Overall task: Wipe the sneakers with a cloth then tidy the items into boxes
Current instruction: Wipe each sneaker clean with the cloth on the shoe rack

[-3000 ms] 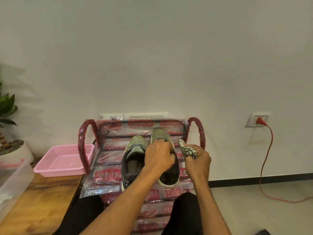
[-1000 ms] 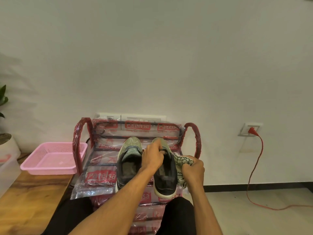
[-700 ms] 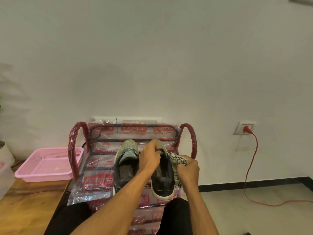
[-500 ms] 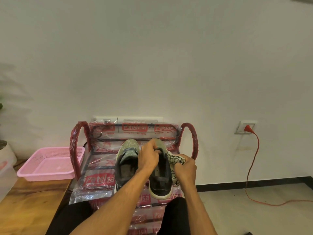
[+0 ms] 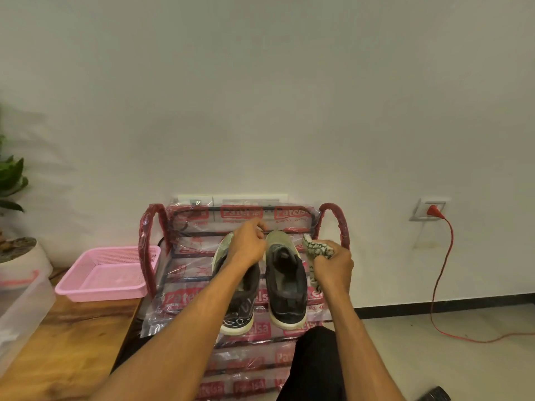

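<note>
Two grey-green and black sneakers stand side by side, toes to the wall, on the top shelf of a red plastic-wrapped shoe rack (image 5: 333, 224). My left hand (image 5: 248, 248) lies over the front of the left sneaker (image 5: 238, 302), fingers curled on it. The right sneaker (image 5: 286, 285) stands free, with nothing touching it. My right hand (image 5: 334, 269) is just right of that sneaker. It grips a bunched white cloth with a black pattern (image 5: 315, 246), which sticks out above the fist.
A pink basket (image 5: 104, 274) sits on the wooden table (image 5: 66, 342) left of the rack. A clear plastic box (image 5: 20, 308) and a potted plant (image 5: 11, 195) are at the far left. A red cable (image 5: 444, 270) hangs from a wall socket at the right.
My left hand let go of the right sneaker and moved left onto the left sneaker. My right hand with the cloth drew slightly away from the right sneaker's side.
</note>
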Available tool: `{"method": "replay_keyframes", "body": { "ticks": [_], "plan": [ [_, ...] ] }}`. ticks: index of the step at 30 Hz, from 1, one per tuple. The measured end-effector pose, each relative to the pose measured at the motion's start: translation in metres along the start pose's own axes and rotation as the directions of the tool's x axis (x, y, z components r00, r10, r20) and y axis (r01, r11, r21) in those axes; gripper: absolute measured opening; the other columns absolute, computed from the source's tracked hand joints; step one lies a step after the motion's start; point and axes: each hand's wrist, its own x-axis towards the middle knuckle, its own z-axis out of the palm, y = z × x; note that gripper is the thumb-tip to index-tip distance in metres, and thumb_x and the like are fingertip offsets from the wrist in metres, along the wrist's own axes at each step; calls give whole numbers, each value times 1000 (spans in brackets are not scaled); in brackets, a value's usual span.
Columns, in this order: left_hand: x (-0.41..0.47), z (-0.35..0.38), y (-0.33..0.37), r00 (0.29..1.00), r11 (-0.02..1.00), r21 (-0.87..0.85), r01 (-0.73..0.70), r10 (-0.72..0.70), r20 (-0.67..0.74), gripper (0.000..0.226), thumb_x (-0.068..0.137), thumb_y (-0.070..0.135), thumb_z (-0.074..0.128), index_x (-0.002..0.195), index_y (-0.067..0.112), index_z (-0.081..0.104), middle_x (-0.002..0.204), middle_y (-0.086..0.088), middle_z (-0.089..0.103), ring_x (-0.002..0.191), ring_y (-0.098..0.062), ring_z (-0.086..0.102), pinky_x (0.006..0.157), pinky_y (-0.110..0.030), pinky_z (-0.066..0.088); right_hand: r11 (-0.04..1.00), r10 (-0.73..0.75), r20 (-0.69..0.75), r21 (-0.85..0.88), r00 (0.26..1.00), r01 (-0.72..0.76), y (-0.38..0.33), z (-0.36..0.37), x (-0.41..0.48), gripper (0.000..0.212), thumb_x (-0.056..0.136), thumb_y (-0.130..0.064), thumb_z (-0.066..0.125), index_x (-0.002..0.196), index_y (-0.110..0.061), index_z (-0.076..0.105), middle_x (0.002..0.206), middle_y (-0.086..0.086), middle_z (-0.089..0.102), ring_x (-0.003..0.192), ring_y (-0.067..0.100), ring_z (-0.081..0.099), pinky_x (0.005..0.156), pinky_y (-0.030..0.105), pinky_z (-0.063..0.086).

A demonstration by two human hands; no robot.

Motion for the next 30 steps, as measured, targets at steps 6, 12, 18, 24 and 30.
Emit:
{"method": "replay_keyframes", "body": {
  "ticks": [6,12,18,24,30],
  "plan": [
    [-19,-36,-17,949,929,-326,175,-247,-197,18,86,1,63,86,19,61,91,-3,66,82,-20,66,68,-35,57,995,-96,8,21,995,96,-35,18,-9,26,86,6,58,101,-11,70,83,1,68,64,5,60,39,7,39],
    [-41,-51,-43,969,978,115,176,-151,-193,26,83,14,69,104,25,58,104,-1,63,86,-21,61,59,-30,42,983,-182,116,17,976,181,-55,41,-29,34,81,8,57,88,-23,67,79,-6,67,68,7,62,48,15,47],
    [-47,-49,-64,994,892,437,112,-108,-35,71,86,28,71,146,21,33,135,-10,53,118,-30,55,88,-40,47,965,-256,181,-6,950,261,-50,60,-44,36,78,8,58,90,-23,72,74,-12,67,70,11,66,58,31,58],
    [-50,-37,-64,1000,879,477,9,5,-29,50,99,11,49,146,17,35,129,-14,59,114,-28,58,85,-33,46,958,-278,222,-15,935,288,-33,63,-42,32,75,2,61,85,-28,70,78,-13,68,73,5,64,64,35,59],
    [-56,-39,-62,986,895,442,-66,127,-111,50,96,4,48,143,19,40,125,-10,64,108,-24,63,83,-31,51,958,-281,228,4,932,288,-37,54,-40,42,80,7,58,86,-33,67,78,-18,65,73,4,63,66,31,58]
  ]
}}
